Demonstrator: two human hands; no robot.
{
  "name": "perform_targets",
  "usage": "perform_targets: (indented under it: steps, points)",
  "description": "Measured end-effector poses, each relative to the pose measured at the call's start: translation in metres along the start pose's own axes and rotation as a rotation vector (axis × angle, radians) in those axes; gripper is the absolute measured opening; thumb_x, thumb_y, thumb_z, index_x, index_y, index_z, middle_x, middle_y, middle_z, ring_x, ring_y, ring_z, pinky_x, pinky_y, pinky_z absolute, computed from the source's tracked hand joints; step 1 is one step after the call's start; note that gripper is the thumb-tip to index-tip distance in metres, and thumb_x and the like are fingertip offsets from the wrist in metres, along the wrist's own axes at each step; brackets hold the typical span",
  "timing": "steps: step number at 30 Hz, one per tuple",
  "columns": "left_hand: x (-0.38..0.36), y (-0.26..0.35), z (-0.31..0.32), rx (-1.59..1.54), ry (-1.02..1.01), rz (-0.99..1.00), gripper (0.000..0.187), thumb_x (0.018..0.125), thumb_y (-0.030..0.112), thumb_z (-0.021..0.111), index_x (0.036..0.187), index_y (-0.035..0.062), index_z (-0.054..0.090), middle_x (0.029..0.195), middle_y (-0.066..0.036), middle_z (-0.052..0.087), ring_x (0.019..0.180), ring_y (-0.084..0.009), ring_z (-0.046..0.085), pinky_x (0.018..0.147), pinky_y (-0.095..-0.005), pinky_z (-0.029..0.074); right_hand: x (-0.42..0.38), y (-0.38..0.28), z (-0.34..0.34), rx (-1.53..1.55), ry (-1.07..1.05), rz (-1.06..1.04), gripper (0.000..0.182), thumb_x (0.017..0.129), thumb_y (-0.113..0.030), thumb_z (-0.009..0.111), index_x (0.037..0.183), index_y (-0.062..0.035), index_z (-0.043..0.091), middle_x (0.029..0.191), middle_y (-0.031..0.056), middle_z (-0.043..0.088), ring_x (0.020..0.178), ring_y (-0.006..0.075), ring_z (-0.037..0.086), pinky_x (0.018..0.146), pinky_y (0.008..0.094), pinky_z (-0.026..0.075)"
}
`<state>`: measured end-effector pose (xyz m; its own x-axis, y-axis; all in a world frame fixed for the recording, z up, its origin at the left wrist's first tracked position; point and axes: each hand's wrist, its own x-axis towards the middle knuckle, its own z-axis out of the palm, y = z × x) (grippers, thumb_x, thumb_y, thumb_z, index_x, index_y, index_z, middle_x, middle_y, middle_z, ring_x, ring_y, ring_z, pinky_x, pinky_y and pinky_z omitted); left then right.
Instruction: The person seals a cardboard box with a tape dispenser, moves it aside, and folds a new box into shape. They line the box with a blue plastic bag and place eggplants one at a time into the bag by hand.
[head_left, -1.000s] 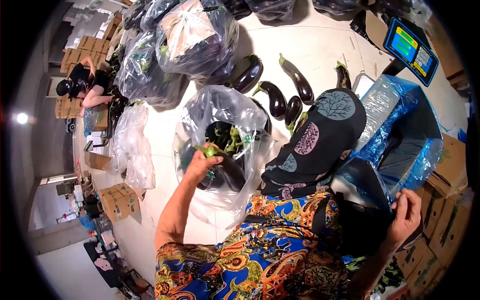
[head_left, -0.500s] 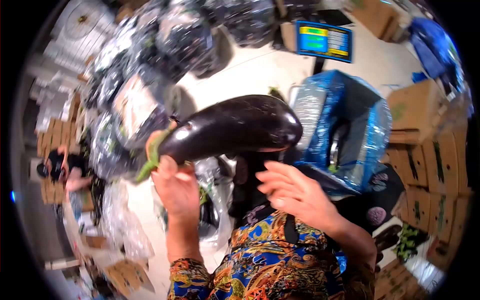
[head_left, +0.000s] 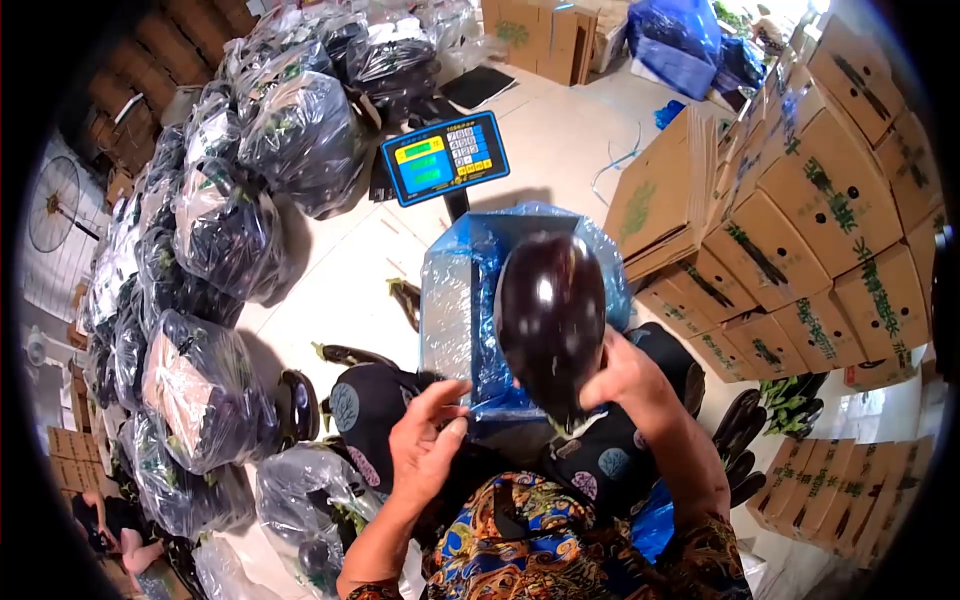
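Note:
A large, glossy dark purple eggplant (head_left: 550,310) is in my right hand (head_left: 622,378), its wide end pointing away from me and its narrow end toward my body. My thumb and fingers close around its lower right side. Behind the eggplant stands a box lined with blue plastic (head_left: 447,315), its inside partly hidden by the eggplant. My left hand (head_left: 428,435) is at the box's near left corner, thumb and fingers apart and partly curled, with nothing in them.
A scale display (head_left: 445,158) rises beyond the box. Clear bags of eggplants (head_left: 205,390) are heaped along the left. Printed cartons (head_left: 820,200) are stacked high on the right. Loose eggplants (head_left: 740,430) lie at right. A person (head_left: 118,535) sits at far lower left.
The eggplant has gone from my left fingers at its stem end into my right hand, and turned from lying crosswise to pointing away from me. My view has swung toward the box.

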<state>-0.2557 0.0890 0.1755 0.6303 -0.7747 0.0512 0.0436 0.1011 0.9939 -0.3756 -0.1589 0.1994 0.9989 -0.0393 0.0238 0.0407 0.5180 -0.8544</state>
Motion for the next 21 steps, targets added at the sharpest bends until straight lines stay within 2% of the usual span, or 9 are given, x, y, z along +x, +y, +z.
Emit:
perform_targets:
  steps: [2,7,8,10,13,15,16,19,21]
  points:
    - [0.014,0.012,0.003,-0.095,-0.039,0.051,0.06,0.086,0.005,0.063,0.14,-0.0003,0.04,0.135,-0.019,0.052,0.127,-0.0257,0.05,0.099,-0.0365,0.044,-0.008,-0.005,0.01,0.059,0.036,0.08,0.089,0.055,-0.004,0.083,0.136,-0.0028,0.048,0.126,0.0097,0.06,0.117,0.0201,0.055,0.103,0.0332,0.041]
    - [0.041,0.03,0.029,-0.147,-0.147,0.152,0.108,0.071,0.042,0.084,0.15,0.0039,0.021,0.147,-0.018,0.037,0.138,-0.0286,0.035,0.112,-0.0446,0.027,-0.008,-0.015,0.02,0.063,0.041,0.153,0.092,0.056,0.0,0.083,0.139,-0.0038,0.044,0.128,0.0084,0.058,0.121,0.0192,0.052,0.104,0.034,0.039]
    - [0.047,0.033,0.035,-0.149,-0.202,0.203,0.111,0.069,0.037,0.086,0.151,0.0035,0.019,0.148,-0.018,0.034,0.138,-0.0282,0.035,0.113,-0.0448,0.026,-0.01,-0.014,0.022,-0.01,0.051,0.15,0.094,0.056,-0.001,0.084,0.14,-0.004,0.042,0.129,0.0084,0.057,0.121,0.0194,0.052,0.105,0.0344,0.039]
    - [0.052,0.048,0.044,-0.118,-0.211,0.213,0.114,0.066,0.031,0.088,0.151,0.003,0.017,0.148,-0.017,0.033,0.136,-0.028,0.036,0.113,-0.0436,0.028,-0.011,-0.013,0.027,-0.16,0.064,0.137,0.096,0.058,-0.003,0.086,0.142,-0.0045,0.039,0.131,0.0084,0.055,0.122,0.0199,0.051,0.106,0.0352,0.038]
    - [0.054,0.07,0.051,-0.104,-0.2,0.159,0.117,0.061,0.024,0.09,0.15,0.0025,0.017,0.147,-0.017,0.032,0.135,-0.0283,0.037,0.111,-0.0417,0.032,-0.01,-0.03,0.072,-0.543,0.259,0.065,0.109,0.061,-0.021,0.09,0.148,-0.0046,0.026,0.138,0.0158,0.048,0.129,0.0253,0.046,0.109,0.039,0.036]
    - [0.061,0.069,0.049,-0.052,-0.164,0.14,0.114,0.06,0.029,0.088,0.148,0.0016,0.021,0.143,-0.017,0.038,0.132,-0.0275,0.041,0.11,-0.0405,0.034,-0.012,-0.026,0.079,-0.774,0.351,-0.013,0.116,0.062,-0.03,0.089,0.15,-0.0037,0.018,0.14,0.0208,0.045,0.131,0.0292,0.045,0.11,0.0406,0.034]
    - [0.066,0.076,0.048,-0.078,-0.162,0.073,0.113,0.06,0.032,0.087,0.148,0.0012,0.022,0.142,-0.017,0.04,0.131,-0.0272,0.042,0.11,-0.0405,0.033,-0.011,-0.034,0.081,-0.837,0.31,-0.027,0.119,0.064,-0.026,0.089,0.152,-0.0039,0.012,0.143,0.0198,0.041,0.133,0.0284,0.041,0.111,0.041,0.032]
    - [0.089,0.079,0.044,-0.174,-0.234,0.126,0.101,0.072,0.038,0.076,0.148,0.0003,0.022,0.142,-0.016,0.041,0.132,-0.0264,0.041,0.111,-0.0394,0.032,-0.001,-0.032,0.063,-0.394,0.165,-0.024,0.116,0.069,-0.014,0.085,0.152,-0.0052,0.005,0.15,0.0132,0.029,0.138,0.0245,0.031,0.112,0.0398,0.03]
    - [0.104,0.071,0.036,0.018,-0.253,0.173,0.082,0.088,0.038,0.061,0.148,-0.0002,0.021,0.143,-0.017,0.04,0.133,-0.0269,0.039,0.111,-0.0389,0.031,0.011,-0.031,0.047,-0.345,0.211,-0.048,0.103,0.071,-0.01,0.082,0.15,-0.0038,0.016,0.138,0.0132,0.042,0.127,0.0226,0.044,0.106,0.0383,0.037]
